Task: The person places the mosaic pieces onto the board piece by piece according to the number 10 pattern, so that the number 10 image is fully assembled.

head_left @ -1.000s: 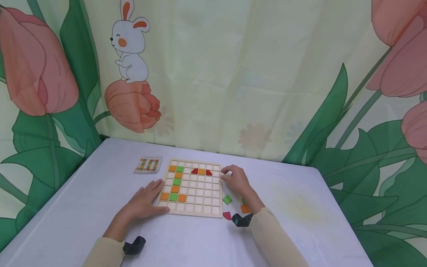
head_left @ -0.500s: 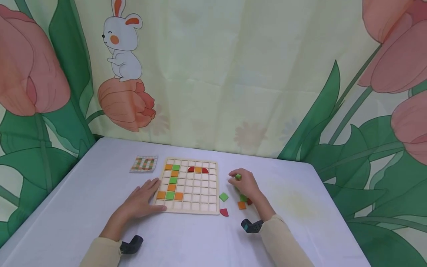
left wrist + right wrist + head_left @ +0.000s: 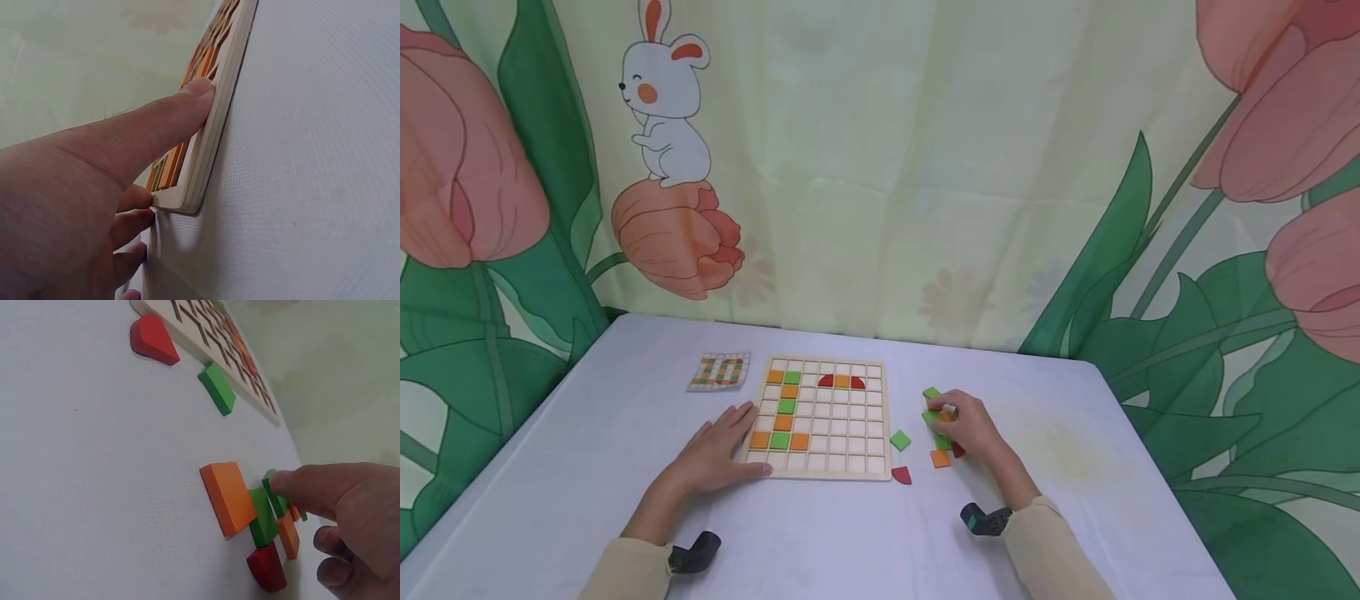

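A wooden grid board [image 3: 850, 477] lies on the table, with orange and green square tiles in its left columns. Near its top, an orange tile [image 3: 842, 381] sits between two red quarter-round pieces. My left hand [image 3: 715, 454] rests at the board's left side, fingers spread; in the left wrist view the thumb [image 3: 199, 87] presses on the board's edge. Right of the board, my right hand [image 3: 972, 425] is over a small pile of tiles. Its thumb and curled index finger pinch a green tile [image 3: 275, 492]; the index fingertip is hidden behind the thumb in the right wrist view.
A printed pattern card [image 3: 718, 372] lies left of the board. Between board and pile are a loose green tile [image 3: 900, 440] and a red quarter-round piece [image 3: 902, 476]. An orange tile [image 3: 940, 458] and a dark red piece [image 3: 267, 567] lie at the pile's near end.
My right hand has moved from the board's upper right edge, rightward and toward me, to the tile pile. My left hand stays at the board. The head view has shifted slightly.
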